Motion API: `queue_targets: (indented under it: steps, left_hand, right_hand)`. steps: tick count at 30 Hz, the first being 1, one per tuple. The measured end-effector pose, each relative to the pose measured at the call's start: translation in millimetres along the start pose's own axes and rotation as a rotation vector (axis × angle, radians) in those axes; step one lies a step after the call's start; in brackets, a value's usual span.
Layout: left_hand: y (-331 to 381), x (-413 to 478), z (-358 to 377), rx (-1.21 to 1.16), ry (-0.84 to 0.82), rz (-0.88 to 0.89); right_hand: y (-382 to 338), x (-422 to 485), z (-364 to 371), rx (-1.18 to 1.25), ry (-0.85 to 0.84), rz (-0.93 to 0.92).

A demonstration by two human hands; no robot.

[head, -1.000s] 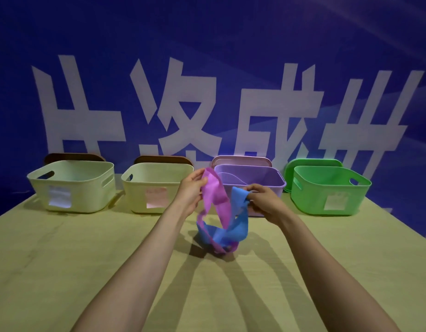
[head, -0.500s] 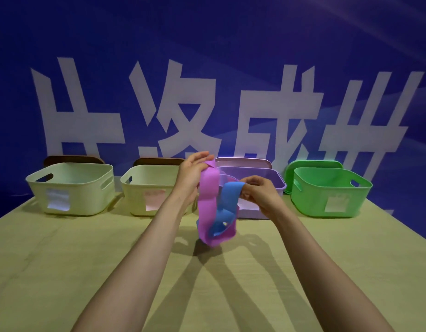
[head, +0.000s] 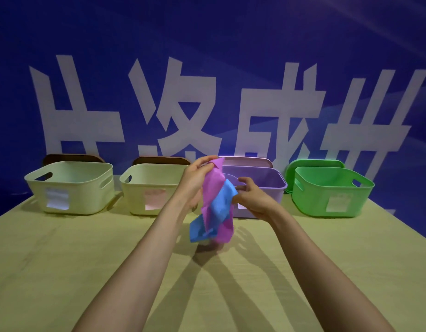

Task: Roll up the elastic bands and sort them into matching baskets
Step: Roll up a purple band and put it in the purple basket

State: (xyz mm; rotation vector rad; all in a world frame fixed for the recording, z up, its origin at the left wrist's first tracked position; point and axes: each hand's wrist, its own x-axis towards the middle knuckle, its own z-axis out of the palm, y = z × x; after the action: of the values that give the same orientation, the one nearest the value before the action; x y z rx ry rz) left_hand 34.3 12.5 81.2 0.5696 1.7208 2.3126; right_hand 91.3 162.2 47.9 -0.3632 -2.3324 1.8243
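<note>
Pink and blue elastic, twisted round each other and dangling clear of the bench (head: 63, 259), in front of a row of four baskets. Left hand (head: 195, 178) raised to rim height, grip closed in a pinch on the top end of the pink band (head: 213, 185). Right hand (head: 252, 200) lower and just beside, grip curled onto the upper edge of the blue band (head: 222, 200). Held high and apart, by the look of it, to let the two loops hang and work free of each other: an untangling step, with rolling and sorting yet to come. Behind, side by side: a left cream basket (head: 87, 207), a second cream basket (head: 135, 202), a purple basket (head: 269, 190) and a green basket (head: 312, 202), with a lid (head: 315, 163) propped behind each and a paper label (head: 56, 198) on the front, presumably to mark the matching colour. Hard to make out: the wording on the labels, the purple basket's label mostly behind the right hand, the basket floors below the near walls, and how the bands cross inside the bunched lower end. Cannot tell which right fingertips actually touch the blue.
</note>
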Motion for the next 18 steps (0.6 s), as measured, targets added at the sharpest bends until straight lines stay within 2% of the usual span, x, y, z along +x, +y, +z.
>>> queue_targets:
  steps: [3, 4, 8, 11, 13, 16, 18]
  left_hand:
    - [8.4, -2.4, 3.5, -0.200, -0.093, -0.089]
    - [9.6, -2.5, 4.6, -0.183, -0.125, -0.111]
    - [-0.2, 0.5, 5.7, 0.140, -0.142, -0.084]
    - [-7.4, 4.9, -2.3, 0.220, -0.027, -0.016]
    - [-9.9, 8.0, -11.7, 0.385, 0.086, 0.041]
    - [-17.7, 10.0, -22.3, 0.578, 0.162, -0.005]
    - [-21.6, 7.4, -22.0, 0.565, 0.128, -0.044]
  right_hand:
    - [7.3, 3.3, 4.0, -0.118, 0.017, -0.013]
    - [9.3, 4.1, 6.0, -0.137, 0.030, -0.017]
    - [12.8, 7.4, 11.2, -0.284, 0.142, -0.073]
    - [12.1, 10.3, 6.5, -0.344, 0.280, -0.092]
    - [11.1, 13.3, 0.1, -0.376, 0.341, -0.080]
    - [10.2, 16.9, -4.1, -0.409, 0.332, -0.076]
    - [10.2, 17.4, -1.8, -0.452, 0.317, -0.093]
